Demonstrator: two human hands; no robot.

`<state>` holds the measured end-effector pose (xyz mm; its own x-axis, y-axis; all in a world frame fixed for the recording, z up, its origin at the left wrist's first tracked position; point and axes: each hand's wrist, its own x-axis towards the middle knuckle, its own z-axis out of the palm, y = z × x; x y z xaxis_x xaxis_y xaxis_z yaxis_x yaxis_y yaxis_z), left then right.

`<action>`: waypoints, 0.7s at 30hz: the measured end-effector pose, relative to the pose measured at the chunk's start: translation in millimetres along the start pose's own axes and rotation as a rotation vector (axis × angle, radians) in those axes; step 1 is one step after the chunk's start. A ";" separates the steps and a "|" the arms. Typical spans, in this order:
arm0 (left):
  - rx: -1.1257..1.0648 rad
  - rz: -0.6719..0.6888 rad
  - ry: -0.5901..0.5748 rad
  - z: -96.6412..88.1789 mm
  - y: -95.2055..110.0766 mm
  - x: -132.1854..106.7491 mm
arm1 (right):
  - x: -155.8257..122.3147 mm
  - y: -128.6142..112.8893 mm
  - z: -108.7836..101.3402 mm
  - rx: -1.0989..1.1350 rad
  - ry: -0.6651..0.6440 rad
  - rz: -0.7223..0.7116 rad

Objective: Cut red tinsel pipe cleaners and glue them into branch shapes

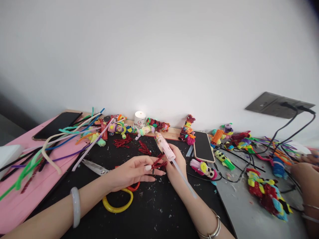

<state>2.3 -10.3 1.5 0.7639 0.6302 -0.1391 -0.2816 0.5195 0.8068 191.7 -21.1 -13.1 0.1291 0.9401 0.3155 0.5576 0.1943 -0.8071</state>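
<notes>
My left hand [134, 171] reaches in from the left with its fingers extended and pinches a small piece of red glittery pipe cleaner [159, 163] at the fingertips. My right hand [175, 164] is wrapped round a pink hot glue gun [164, 146] with a clear glue stick [183, 177] trailing from its back. The gun's nozzle end points up and away; the red piece sits right beside the gun. Both hands hover over a black mat [149, 205].
Yellow-and-red handled scissors [117, 199] lie under my left wrist. Loose pipe cleaners [50, 149] fan out on the pink board at left. More red pieces [123, 142], small pipe-cleaner figures [187, 130], a white cup [140, 119], two phones [203, 146] and cables lie around. Another person's hand [307, 179] is at right.
</notes>
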 end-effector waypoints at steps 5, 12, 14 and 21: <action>-0.086 -0.005 -0.054 -0.4 -3.6 -1.0 | -1.8 0.1 2.4 0.014 -0.030 0.033; -0.045 0.016 -0.011 -2.1 1.5 -1.2 | 1.8 3.4 -1.0 0.020 0.035 0.030; 0.067 0.041 0.051 -7.1 5.3 -0.1 | 4.0 5.8 -2.8 0.053 0.091 0.019; 0.563 0.121 0.301 -29.1 18.8 2.5 | 8.5 12.0 -7.3 0.133 0.201 0.005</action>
<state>-17.9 17.8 -0.3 0.5270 0.8417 -0.1172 0.0544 0.1042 0.9931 205.4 -12.8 -16.4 0.2998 0.8688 0.3942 0.4451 0.2381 -0.8633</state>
